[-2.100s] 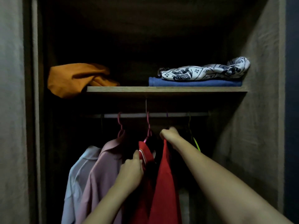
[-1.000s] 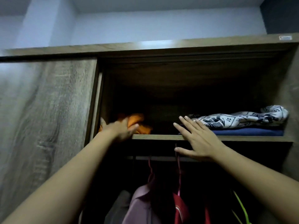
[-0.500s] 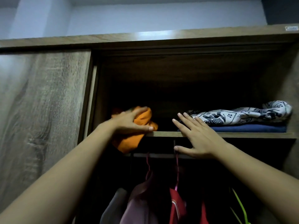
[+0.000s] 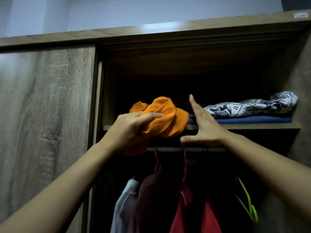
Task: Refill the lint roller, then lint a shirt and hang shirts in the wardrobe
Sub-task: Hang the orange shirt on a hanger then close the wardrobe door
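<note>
Nearest, two bare forearms, rising from the bottom corners toward the open wardrobe point(image 4: 300, 78). At the end of the left one, the left hand point(image 4: 129, 126), gripping a bunched orange garment point(image 4: 165, 118): fingers curled into the cloth, forefinger laid across the top of the bunch, thumb out of sight. Just to the right, the right hand point(image 4: 205, 130), holding nothing: four fingers straight and pressed together, pointing up in front of the shelf point(image 4: 249, 126) edge, thumb spread wide to the left below that edge. Contact between those fingers and the things on the shelf: not to be told.

Orange garment half on the shelf's front edge, toward its left end, the lower fold hanging over the edge and showing under the left hand; its right side up against a folded blue garment point(image 4: 252, 119).

Below the shelf, a pale rail point(image 4: 195, 149) with thin pink hangers point(image 4: 156, 159) hooked over it. Hanging there, left to right and dim: a pale shirt point(image 4: 123, 204), a dark maroon shirt point(image 4: 154, 199), a red shirt point(image 4: 183, 217). Further right, a bright green hanger point(image 4: 247, 200).

Deeper in, on the right part of the shelf, the blue garment lying flat, with a black-and-white patterned cloth point(image 4: 252, 106) on top of it. Behind both, darkness only.

To the left, a wood-grain door point(image 4: 45, 115) covering the other half. Above, the top board point(image 4: 151, 31) catching a strip of light; beyond it, a pale wall point(image 4: 134, 9).
</note>
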Demonstrator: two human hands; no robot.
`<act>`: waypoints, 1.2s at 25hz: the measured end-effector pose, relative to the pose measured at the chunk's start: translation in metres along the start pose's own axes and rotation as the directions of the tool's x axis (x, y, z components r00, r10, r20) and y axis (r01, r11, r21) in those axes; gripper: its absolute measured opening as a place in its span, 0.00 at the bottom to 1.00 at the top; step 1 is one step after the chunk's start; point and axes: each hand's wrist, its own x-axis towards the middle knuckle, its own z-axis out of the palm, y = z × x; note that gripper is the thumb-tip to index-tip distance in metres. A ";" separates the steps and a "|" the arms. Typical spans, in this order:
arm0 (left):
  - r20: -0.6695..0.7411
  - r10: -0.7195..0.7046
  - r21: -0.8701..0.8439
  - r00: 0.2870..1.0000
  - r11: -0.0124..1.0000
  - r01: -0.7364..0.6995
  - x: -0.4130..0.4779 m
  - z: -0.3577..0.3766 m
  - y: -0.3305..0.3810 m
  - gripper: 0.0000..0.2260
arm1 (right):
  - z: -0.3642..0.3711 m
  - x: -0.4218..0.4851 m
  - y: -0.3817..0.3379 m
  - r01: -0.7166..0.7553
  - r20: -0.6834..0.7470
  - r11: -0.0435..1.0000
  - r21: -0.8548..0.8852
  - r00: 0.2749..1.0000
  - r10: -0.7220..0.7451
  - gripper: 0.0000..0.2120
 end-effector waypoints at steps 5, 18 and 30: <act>0.072 0.051 -0.348 0.996 0.937 -0.023 -0.045 -0.015 0.072 0.23 | 0.003 -0.078 -0.048 0.328 -0.055 0.927 0.183 0.944 -0.324 0.48; 0.570 -0.007 -0.718 0.822 0.481 0.503 -0.170 0.117 0.189 0.18 | 0.085 -0.270 -0.024 -0.099 0.480 0.973 0.207 0.877 -0.013 0.12; 0.368 -0.325 -0.586 0.871 0.646 0.489 -0.126 0.127 0.197 0.13 | 0.072 -0.295 0.010 -0.621 0.390 0.721 0.308 0.774 0.500 0.14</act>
